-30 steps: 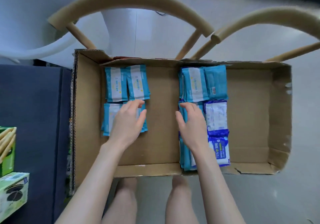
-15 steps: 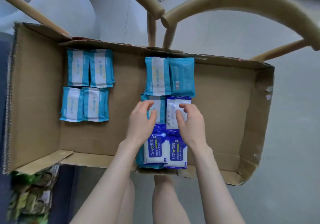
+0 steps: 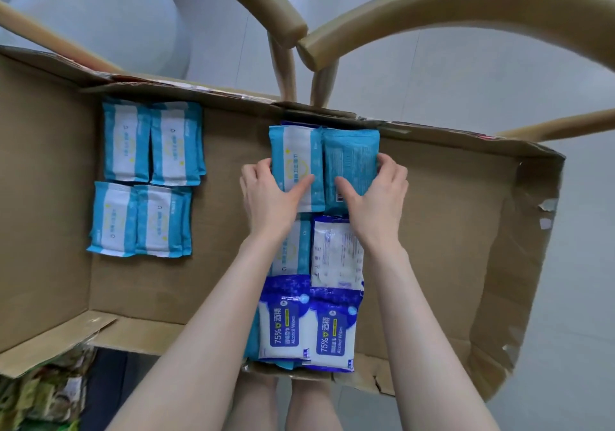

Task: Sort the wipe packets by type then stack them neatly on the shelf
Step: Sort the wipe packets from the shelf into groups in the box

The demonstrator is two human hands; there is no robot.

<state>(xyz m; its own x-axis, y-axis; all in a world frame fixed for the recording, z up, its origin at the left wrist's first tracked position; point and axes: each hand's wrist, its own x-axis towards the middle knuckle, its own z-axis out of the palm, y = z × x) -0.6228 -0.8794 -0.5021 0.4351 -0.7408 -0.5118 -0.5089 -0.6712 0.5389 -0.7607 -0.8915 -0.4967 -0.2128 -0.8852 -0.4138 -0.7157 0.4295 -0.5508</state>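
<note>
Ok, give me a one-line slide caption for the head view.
Left hand and right hand grip the far light-blue wipe packets in the cardboard box.

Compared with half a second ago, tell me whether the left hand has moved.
Yes. The left hand went from the alcohol wipes toward the box's far wall.

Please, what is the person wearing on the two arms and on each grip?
Nothing visible. The left forearm and right forearm are bare to the picture's lower edge, without sleeves. The left grip and right grip have no gloves; no ring, watch or bracelet shows.
</note>
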